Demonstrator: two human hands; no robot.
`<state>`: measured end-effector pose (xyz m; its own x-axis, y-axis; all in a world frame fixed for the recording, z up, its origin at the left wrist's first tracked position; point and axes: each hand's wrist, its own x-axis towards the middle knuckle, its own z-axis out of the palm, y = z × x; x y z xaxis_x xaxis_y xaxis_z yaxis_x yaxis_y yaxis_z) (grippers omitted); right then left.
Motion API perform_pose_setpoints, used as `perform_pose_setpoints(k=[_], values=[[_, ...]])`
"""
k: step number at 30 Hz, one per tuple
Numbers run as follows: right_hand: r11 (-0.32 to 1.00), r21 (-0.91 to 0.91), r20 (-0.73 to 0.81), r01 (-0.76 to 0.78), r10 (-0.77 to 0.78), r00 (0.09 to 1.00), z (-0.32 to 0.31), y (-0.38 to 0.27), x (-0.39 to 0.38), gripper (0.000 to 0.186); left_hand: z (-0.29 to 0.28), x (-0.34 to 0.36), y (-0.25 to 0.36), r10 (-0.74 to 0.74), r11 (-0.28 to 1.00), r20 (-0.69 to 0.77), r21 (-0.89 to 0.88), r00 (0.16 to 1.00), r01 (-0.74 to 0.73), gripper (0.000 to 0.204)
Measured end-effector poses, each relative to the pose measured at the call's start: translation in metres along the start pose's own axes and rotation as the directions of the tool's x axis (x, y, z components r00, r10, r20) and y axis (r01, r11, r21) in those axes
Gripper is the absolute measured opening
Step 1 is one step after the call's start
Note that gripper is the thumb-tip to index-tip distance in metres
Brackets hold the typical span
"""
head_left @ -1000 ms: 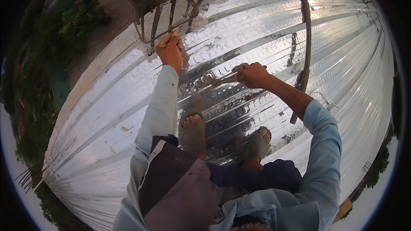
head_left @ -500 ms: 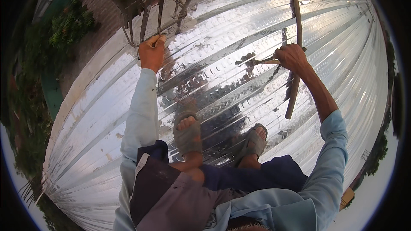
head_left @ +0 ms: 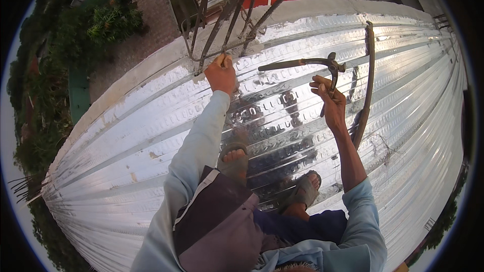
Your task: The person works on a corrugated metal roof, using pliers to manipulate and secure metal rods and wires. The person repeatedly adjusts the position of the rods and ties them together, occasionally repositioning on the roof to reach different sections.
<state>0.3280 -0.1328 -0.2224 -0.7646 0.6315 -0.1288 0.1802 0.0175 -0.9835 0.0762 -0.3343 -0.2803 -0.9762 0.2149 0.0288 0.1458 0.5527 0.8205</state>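
Pincers point(head_left: 322, 61), spread wide, are gripped by one handle in the right hand point(head_left: 333, 105) — the left hand point(head_left: 221, 76) is pinched closed at the steel rods point(head_left: 222, 22), its hold unclear.

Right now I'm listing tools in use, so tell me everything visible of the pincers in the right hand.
The pincers look like dark metal, their two long handles spread wide. One handle, with an orange-brown patch, points left; the other runs down through the right hand that holds them. The stubby head is at the right, above the hand. Shiny ribbed sheeting lies behind; whether they touch it, I can't tell.
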Motion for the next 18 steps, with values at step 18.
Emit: perform_pose_setpoints(k=[18], values=[[0.666, -0.438, -0.189, 0.604, -0.724, 0.663, 0.107, -0.040, 0.033, 0.044, 0.011, -0.012, -0.008, -0.099, 0.989, -0.065, -0.121, 0.993, 0.091, 0.033]])
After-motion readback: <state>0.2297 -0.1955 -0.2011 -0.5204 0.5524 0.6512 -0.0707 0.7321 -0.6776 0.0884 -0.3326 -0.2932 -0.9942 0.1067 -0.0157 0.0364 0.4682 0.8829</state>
